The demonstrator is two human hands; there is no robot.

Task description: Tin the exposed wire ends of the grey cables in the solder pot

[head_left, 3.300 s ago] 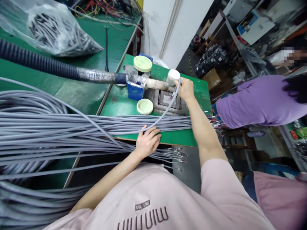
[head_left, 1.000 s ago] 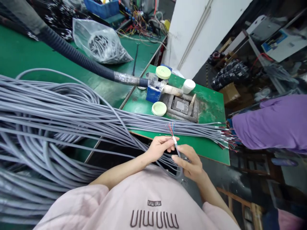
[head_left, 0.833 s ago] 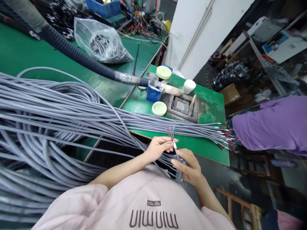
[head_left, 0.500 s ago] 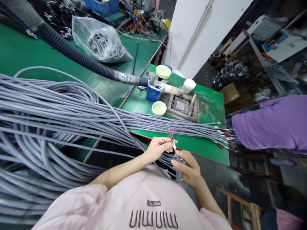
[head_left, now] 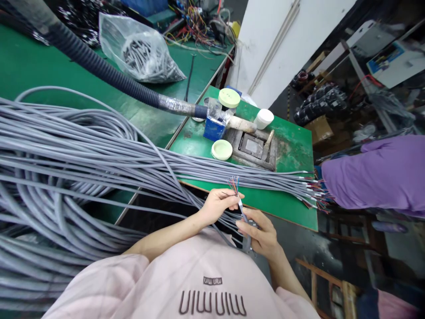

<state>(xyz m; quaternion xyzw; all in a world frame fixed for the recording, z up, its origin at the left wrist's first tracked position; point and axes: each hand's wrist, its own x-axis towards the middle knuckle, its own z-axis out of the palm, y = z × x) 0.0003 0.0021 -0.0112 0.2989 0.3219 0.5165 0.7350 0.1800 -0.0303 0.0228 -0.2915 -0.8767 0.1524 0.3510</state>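
Note:
Close in front of my chest, a grey cable (head_left: 245, 217) runs between my two hands. Its stripped end fans out into thin coloured wires (head_left: 233, 184) above a white band. My left hand (head_left: 217, 204) pinches the cable at the base of those wires, thumb against fingers. Lower down, my right hand (head_left: 260, 232) is wrapped round the grey jacket. Just beyond both hands, a thick bundle of grey cables (head_left: 212, 172) lies across the green table, its stripped ends (head_left: 315, 190) at the right.
A ribbed hose (head_left: 109, 73) ends at a blue box (head_left: 213, 128) beside a dirty square metal pot (head_left: 254, 147). Round tubs and a pale green lid (head_left: 222, 150) stand nearby. A plastic bag of grey pieces (head_left: 142, 55) lies behind. Someone in a purple sleeve (head_left: 372, 170) is at the right.
The view has shifted very slightly. Both hands keep the same hold on the cable, and nothing else has visibly moved.

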